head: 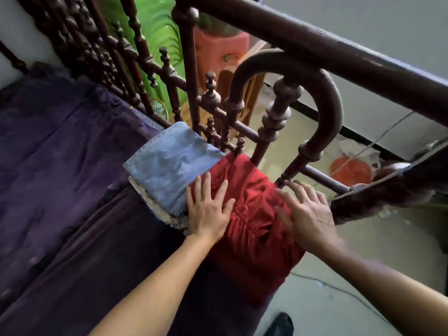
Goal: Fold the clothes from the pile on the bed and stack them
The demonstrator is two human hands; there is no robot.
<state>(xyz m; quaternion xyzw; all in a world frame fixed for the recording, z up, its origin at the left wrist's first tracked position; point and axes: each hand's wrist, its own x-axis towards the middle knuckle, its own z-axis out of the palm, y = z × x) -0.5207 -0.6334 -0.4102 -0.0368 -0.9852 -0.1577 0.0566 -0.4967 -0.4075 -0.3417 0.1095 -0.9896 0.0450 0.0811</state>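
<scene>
Red garment [252, 229], folded, on bed [60, 166] beside blue folded cloth [169, 170]; left hand [208, 209] and right hand [305, 214] pressing flat, fingers spread.

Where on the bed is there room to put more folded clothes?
The purple bedcover left of the blue folded cloth lies bare. By the wooden rail it is crowded: the red garment, with left hand and right hand flat on it.
</scene>
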